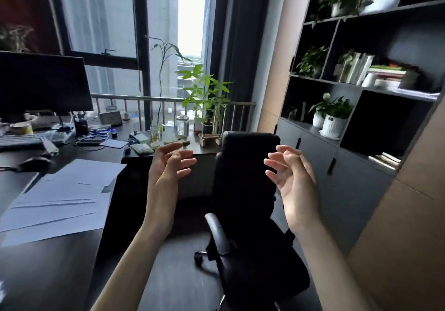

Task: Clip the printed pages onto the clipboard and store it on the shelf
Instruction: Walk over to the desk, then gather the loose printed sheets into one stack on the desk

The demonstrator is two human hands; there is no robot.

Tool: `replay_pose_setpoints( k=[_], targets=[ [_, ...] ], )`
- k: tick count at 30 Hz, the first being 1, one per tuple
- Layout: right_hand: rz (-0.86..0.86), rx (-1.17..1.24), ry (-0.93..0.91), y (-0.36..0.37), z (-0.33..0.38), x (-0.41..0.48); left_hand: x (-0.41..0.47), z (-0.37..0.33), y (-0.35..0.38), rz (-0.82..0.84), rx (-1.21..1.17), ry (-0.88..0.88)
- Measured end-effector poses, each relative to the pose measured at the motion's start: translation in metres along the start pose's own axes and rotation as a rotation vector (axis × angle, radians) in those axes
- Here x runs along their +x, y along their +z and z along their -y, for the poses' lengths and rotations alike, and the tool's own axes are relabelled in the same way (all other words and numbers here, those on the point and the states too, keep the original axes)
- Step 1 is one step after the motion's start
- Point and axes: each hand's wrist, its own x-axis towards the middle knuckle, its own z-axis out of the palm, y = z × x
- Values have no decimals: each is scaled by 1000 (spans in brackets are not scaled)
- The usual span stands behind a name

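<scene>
Both hands are up in the air over the office chair [243,190] right now, and neither has anything in it: the left hand [166,166] has its grip spread with fingers loosely curled, and the right hand [292,178] is the same, palms facing each other. The printed pages [60,197] are way off at about 9 o'clock, fanned out loose on the dark counter [48,274], a few sheets overlapping and skewed. I can't spot a clipboard anywhere in view, so no idea where that sits. The shelf [361,86] is over at 2 o'clock, already pretty packed with potted plants [333,115] and books [354,67]. The risk, I'd say: those sheets aren't squared up, so grabbing them in a hurry could leave one behind or crease a corner, and they'd clip in crooked. Stashing it later could also bump a plant pot, since free shelf space looks tight.
</scene>
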Motion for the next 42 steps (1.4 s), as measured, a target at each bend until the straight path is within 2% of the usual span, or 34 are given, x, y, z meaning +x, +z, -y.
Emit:
replay_pose_setpoints(
  k=[15, 22, 32, 38, 42],
  targets=[
    [534, 251, 223, 112, -162, 242, 166, 101, -29, -525, 277, 96],
    [676, 299, 369, 182, -233, 301, 208, 131, -74, -766, 376, 91],
    [787, 313, 421, 326, -331, 369, 328, 183, -179, -885, 428, 147],
    [857, 301, 441, 434, -378, 400, 403, 194, -253, -952, 433, 136],
    [896, 259, 498, 496, -417, 404, 423, 205, -301, -1034, 427, 103]
  ],
)
